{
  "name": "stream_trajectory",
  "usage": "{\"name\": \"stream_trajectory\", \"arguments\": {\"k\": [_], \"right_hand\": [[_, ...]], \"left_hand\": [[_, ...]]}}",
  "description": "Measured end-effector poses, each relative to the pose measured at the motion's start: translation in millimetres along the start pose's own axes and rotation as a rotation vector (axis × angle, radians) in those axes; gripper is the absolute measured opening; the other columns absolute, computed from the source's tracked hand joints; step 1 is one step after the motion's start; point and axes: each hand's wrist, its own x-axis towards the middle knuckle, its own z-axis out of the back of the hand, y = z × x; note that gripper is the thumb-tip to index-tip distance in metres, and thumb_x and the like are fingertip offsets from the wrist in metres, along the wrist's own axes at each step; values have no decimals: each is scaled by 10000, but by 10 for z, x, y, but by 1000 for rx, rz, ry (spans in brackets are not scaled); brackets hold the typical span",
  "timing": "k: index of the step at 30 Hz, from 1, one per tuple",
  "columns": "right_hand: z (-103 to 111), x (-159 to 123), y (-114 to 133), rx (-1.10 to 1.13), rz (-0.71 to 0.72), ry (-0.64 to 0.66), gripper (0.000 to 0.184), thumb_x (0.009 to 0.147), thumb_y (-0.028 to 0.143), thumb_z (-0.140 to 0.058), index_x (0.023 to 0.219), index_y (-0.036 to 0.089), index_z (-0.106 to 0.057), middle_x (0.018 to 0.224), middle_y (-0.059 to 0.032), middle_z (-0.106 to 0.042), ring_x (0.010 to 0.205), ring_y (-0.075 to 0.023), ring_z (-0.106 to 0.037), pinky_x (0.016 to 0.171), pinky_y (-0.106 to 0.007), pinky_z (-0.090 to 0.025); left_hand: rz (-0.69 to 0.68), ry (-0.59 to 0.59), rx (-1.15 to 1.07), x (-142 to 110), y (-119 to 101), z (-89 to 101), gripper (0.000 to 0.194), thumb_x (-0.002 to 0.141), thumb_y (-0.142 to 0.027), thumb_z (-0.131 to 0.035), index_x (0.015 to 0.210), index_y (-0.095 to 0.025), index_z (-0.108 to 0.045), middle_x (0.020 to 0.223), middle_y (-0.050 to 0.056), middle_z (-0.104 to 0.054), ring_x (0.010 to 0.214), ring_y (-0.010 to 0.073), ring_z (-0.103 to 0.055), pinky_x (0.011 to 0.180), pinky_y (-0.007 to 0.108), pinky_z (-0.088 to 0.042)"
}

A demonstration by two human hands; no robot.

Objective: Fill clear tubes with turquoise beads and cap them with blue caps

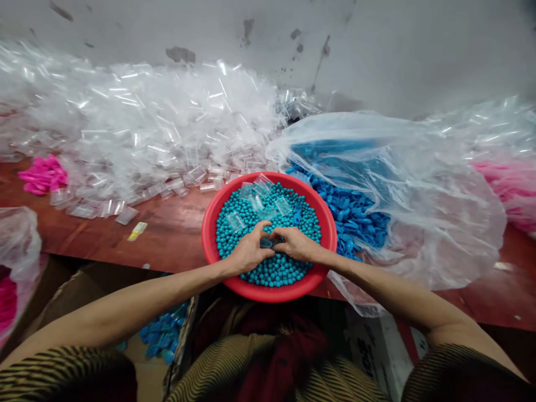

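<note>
My left hand (249, 249) is over a red basin (206, 231) filled with small turquoise balls (259, 277). Its thumb and fingers curl around a small clear plastic tube (266, 243). My right hand (295, 244) meets it from the other side, fingers pinched together at the tube's edge; whatever they hold is hidden. More clear plastic pieces (255, 202) lie on the balls beyond my hands. Near my right hand a blue plastic part (297, 215) rests on the balls.
Clear plastic pieces (167, 128) are heaped along the wall. Blue parts (355, 215) spill from a transparent bag (435, 223) at right. Pink parts (44, 175) sit at left on the reddish table (176, 223). Below the edge, a cardboard box (84, 290) stands near blue items (164, 335).
</note>
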Motion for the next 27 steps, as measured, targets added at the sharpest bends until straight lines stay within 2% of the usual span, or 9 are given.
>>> {"name": "stream_trajectory", "arguments": {"k": [4,7,10,14,16,19,22,25,27], "right_hand": [[26,-32,24,-120,3,52,242,760,141,-574,987,170,-652,944,-39,-697,876,-179,-628,760,-264,-423],[24,-53,63,-315,-16,24,240,800,194,-562,1025,167,-639,962,-67,-697,899,-208,-624,734,-276,-407],[23,-88,69,-359,-40,13,208,805,227,-580,998,171,-633,917,-55,-695,858,-198,-622,690,-259,-389],[55,-135,47,-315,-41,22,207,822,232,-571,1016,201,-635,953,-29,-699,889,-186,-618,723,-254,-386],[68,-153,47,-315,-56,39,204,831,235,-561,1016,215,-644,968,-21,-704,904,-187,-622,730,-256,-387],[60,-177,66,-382,-53,45,204,845,230,-536,1012,210,-651,984,-34,-708,925,-193,-624,732,-259,-387],[75,-200,96,-497,-16,87,230,871,193,-466,998,182,-658,979,-72,-710,919,-195,-630,718,-260,-388],[196,-198,164,-574,10,180,288,892,193,-411,1030,215,-663,965,-69,-717,886,-194,-644,670,-257,-386],[304,-146,255,-646,-3,175,306,890,202,-407,1057,248,-659,955,-63,-718,873,-207,-648,639,-263,-381]], "left_hand": [[23,109,-31,-40,10,16,545,631,-151,-642,1150,-136,-478,1200,113,-600,1133,262,-558,994,412,-419],[4,140,-3,-78,19,31,650,685,-93,-525,1307,-133,-340,1282,139,-554,1190,243,-532,1008,399,-413],[-1,148,47,-84,54,76,661,720,-67,-461,1347,-156,-273,1278,136,-568,1184,219,-544,991,388,-425],[-2,128,205,-52,84,137,412,740,-167,-568,1144,-186,-486,1098,75,-665,1061,228,-605,942,389,-443],[5,111,291,-51,53,127,310,741,-221,-607,1043,-193,-542,1009,50,-676,970,221,-625,887,367,-463],[-13,112,451,-85,-60,37,331,774,-255,-588,1088,-182,-510,981,62,-661,918,224,-620,826,353,-472],[0,147,682,-125,-201,-92,312,823,-205,-489,1120,-116,-461,987,136,-639,945,273,-599,804,398,-462],[14,147,835,-138,-283,-163,307,824,-176,-447,1120,-96,-463,987,164,-622,967,310,-576,800,444,-448],[-5,142,853,-141,-279,-163,337,817,-199,-466,1142,-109,-470,984,146,-625,966,309,-567,805,447,-448]]}}
